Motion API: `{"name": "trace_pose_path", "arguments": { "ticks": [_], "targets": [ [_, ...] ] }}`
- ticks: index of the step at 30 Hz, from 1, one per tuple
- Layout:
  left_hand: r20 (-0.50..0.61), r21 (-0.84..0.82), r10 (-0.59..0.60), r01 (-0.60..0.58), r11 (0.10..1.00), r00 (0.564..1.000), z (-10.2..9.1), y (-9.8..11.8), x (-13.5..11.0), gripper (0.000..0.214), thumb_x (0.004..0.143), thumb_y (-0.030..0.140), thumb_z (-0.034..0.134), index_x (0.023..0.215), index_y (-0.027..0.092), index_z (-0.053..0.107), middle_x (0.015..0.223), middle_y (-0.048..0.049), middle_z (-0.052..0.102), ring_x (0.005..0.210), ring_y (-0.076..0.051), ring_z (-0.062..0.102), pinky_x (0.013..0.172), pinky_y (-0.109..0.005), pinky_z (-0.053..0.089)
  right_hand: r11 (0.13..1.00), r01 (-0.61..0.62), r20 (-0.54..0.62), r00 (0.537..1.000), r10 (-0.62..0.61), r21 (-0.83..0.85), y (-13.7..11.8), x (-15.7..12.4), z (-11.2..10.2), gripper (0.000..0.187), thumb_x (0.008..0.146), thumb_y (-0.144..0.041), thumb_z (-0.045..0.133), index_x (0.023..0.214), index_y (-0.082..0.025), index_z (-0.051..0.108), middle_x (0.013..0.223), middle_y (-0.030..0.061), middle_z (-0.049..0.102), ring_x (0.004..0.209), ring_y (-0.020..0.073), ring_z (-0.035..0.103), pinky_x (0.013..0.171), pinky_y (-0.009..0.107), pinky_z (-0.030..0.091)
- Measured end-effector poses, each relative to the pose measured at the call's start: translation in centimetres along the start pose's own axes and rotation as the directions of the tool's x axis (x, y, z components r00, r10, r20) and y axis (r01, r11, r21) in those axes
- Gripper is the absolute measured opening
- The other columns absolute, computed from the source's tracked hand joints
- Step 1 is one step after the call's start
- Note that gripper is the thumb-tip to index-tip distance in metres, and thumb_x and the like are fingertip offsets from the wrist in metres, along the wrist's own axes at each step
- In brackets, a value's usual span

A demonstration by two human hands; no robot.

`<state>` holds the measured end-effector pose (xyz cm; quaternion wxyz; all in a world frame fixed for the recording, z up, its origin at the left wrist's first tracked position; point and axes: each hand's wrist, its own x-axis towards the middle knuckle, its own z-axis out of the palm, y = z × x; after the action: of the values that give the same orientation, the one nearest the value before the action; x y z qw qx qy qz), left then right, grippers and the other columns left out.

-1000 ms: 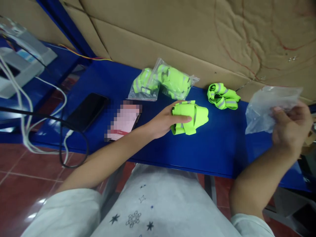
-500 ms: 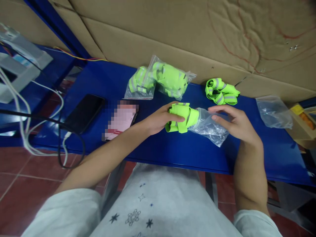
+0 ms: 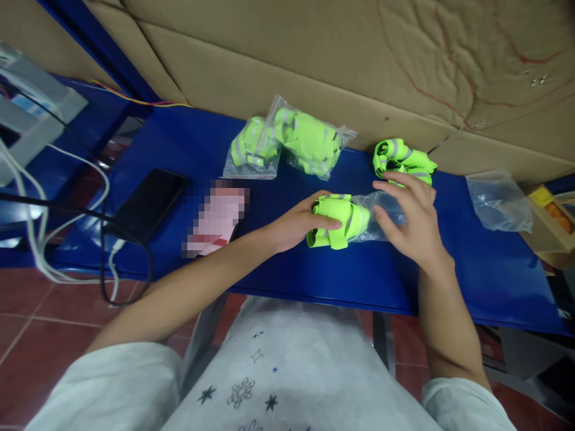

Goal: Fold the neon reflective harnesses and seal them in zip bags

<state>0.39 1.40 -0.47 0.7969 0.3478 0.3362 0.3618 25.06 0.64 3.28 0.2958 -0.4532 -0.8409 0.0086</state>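
Blue desk (image 3: pixel 314 278): left hand (image 3: pixel 299 226) clasps neon-yellow fabric bundle (image 3: pixel 339 209); half-open right hand (image 3: pixel 414 220), hold unclear, should finish drawing clear plastic bag (image 3: pixel 376 231) over.

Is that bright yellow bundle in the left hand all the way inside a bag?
No, the left hand grips the yellow bundle, most of which is outside the clear bag.

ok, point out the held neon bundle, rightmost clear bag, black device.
Held neon bundle (image 3: pixel 342 211), head view: middle of its folds.
Rightmost clear bag (image 3: pixel 498 202), head view: middle of its film.
Black device (image 3: pixel 148 203), head view: middle of its top face.
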Motion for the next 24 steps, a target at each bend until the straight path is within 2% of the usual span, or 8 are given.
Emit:
{"name": "trace_pose_path", "arguments": {
  "ticks": [3,5,7,10,14,17,20,24],
  "targets": [
    [-0.06,-0.024,0.098,-0.099,0.995,0.993,0.0,0.2,0.1,0.054,0.059,0.021,0.089,0.103,0.021,0.058,0.092,0.0025,0.064,0.082,-0.015,0.062,0.075,-0.029,0.049,0.999,-0.018,-0.142,0.99,0.012,-0.041,-1.5,-0.3,0.6,0.022,0.095,-0.036,0.068,0.114,-0.027,0.069,0.115,0.0089,0.071,0.111,0.0292,0.066,0.101,0.049,0.048],
    [-0.08,0.017,0.179,-0.179,0.984,0.981,-0.1,0.2,0.1,0.055,0.06,0.023,0.09,0.103,0.022,0.056,0.091,0.0037,0.062,0.081,-0.014,0.061,0.074,-0.027,0.049,0.998,-0.044,-0.147,0.988,0.05,0.044,-2.4,-0.7,1.3,0.014,0.094,-0.035,0.069,0.105,-0.025,0.067,0.096,0.0053,0.069,0.088,0.022,0.067,0.085,0.04,0.053],
    [-0.067,0.07,0.235,-0.231,0.97,0.97,-0.3,-0.1,0.2,0.057,0.062,0.024,0.091,0.104,0.023,0.053,0.09,0.0047,0.061,0.079,-0.012,0.059,0.072,-0.025,0.047,0.991,-0.071,-0.113,0.99,0.084,0.116,-3.1,-0.9,2.2,0.013,0.094,-0.034,0.07,0.099,-0.024,0.063,0.086,0.0019,0.066,0.072,0.0165,0.062,0.071,0.033,0.053],
    [-0.049,0.139,0.26,-0.252,0.958,0.964,-0.6,-0.8,0.4,0.058,0.064,0.029,0.092,0.102,0.023,0.049,0.088,0.0052,0.059,0.077,-0.011,0.057,0.069,-0.024,0.045,0.98,-0.118,-0.094,0.987,0.134,0.159,-3.7,-1.0,3.6,0.014,0.095,-0.033,0.068,0.092,-0.023,0.058,0.08,-0.0003,0.065,0.065,0.0138,0.061,0.065,0.029,0.053],
    [-0.018,0.295,0.308,-0.289,0.91,0.951,-1.1,-1.4,0.7,0.054,0.072,0.034,0.087,0.106,0.024,0.047,0.091,0.0036,0.058,0.077,-0.013,0.057,0.07,-0.026,0.046,0.957,-0.189,-0.094,0.972,0.213,0.219,-4.0,-1.1,4.6,0.012,0.094,-0.029,0.067,0.1,-0.024,0.058,0.083,-0.0005,0.069,0.069,0.0139,0.068,0.068,0.028,0.058],
    [0.081,0.533,0.452,-0.422,0.734,0.888,-1.4,-1.6,0.7,0.048,0.078,0.031,0.081,0.115,0.022,0.051,0.109,-0.0038,0.061,0.099,-0.02,0.062,0.088,-0.033,0.05,0.966,-0.182,-0.125,0.97,0.206,0.186,-4.1,-1.3,5.1,0.006,0.091,-0.021,0.064,0.093,-0.024,0.06,0.078,-0.0016,0.071,0.066,0.014,0.07,0.066,0.027,0.059],
    [0.157,0.671,0.569,-0.51,0.539,0.807,-1.5,-1.9,0.5,0.044,0.085,0.027,0.074,0.121,0.022,0.05,0.129,-0.0107,0.059,0.126,-0.027,0.058,0.108,-0.041,0.044,0.964,-0.17,-0.117,0.973,0.197,0.207,-4.2,-1.3,5.3,0.006,0.09,-0.019,0.063,0.088,-0.024,0.06,0.075,-0.0024,0.071,0.065,0.0145,0.071,0.065,0.027,0.059],
    [0.24,0.775,0.628,-0.536,0.334,0.74,-1.5,-2.1,0.3,0.043,0.086,0.017,0.066,0.124,0.022,0.047,0.134,-0.0135,0.057,0.132,-0.028,0.055,0.112,-0.046,0.043,0.926,-0.24,-0.098,0.955,0.279,0.291,-3.7,-1.0,4.9,0.01,0.093,-0.03,0.066,0.099,-0.024,0.061,0.08,-0.0017,0.073,0.066,0.0146,0.071,0.062,0.026,0.059]
  ]
}}
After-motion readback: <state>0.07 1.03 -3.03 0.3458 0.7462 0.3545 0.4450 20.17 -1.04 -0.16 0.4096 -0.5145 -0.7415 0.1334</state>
